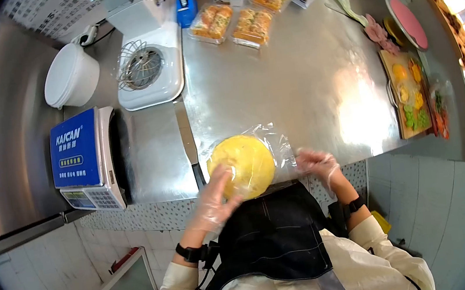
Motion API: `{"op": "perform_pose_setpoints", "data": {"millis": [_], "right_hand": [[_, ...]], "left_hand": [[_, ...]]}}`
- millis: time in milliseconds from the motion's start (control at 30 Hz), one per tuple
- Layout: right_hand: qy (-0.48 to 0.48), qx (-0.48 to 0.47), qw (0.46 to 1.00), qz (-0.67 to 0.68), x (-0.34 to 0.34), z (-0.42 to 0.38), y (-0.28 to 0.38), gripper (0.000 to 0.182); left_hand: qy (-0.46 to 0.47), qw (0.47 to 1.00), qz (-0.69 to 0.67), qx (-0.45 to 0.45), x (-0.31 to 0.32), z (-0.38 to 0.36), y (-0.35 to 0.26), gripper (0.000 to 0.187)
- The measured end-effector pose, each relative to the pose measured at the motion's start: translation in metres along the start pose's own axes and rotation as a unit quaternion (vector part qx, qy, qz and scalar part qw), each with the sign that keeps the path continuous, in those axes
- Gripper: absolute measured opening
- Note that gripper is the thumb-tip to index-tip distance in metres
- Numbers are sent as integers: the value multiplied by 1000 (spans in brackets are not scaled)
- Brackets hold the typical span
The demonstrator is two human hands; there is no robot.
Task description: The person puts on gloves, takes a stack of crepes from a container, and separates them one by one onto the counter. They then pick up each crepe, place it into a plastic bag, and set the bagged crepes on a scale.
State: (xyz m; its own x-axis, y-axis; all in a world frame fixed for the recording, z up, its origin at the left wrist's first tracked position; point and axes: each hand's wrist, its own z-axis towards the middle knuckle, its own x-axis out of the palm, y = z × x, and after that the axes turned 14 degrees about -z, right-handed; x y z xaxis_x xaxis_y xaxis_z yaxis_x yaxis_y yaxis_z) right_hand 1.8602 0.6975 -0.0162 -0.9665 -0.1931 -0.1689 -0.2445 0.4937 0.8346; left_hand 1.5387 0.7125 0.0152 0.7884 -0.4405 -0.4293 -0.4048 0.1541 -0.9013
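Observation:
A round, flat yellow item [249, 160] in a clear plastic bag [281, 149] lies at the near edge of the steel table. My left hand [214, 201], in a clear glove, rests at the item's lower left side, thumb and fingers apart, the fingers over its edge. At the bag's right side my right hand [318, 163], also gloved, has its fingers pressed together near the bag's corner. What it pinches, if anything, is too small to make out.
A blue-topped scale [76, 151], a white bucket [72, 76] and a white mixer [157, 75] stand left. Packaged breads [253, 26] and a blue tape dispenser [185, 7] are at the back. Right are a wooden tray [405, 129] and a pink disc [406, 22].

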Motion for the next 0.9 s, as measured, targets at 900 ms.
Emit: {"op": "perform_pose_setpoints", "data": {"millis": [900], "right_hand": [[54, 87, 992, 72, -30, 81, 23, 34]], "left_hand": [[135, 969, 159, 131, 59, 150, -46, 40]]}}
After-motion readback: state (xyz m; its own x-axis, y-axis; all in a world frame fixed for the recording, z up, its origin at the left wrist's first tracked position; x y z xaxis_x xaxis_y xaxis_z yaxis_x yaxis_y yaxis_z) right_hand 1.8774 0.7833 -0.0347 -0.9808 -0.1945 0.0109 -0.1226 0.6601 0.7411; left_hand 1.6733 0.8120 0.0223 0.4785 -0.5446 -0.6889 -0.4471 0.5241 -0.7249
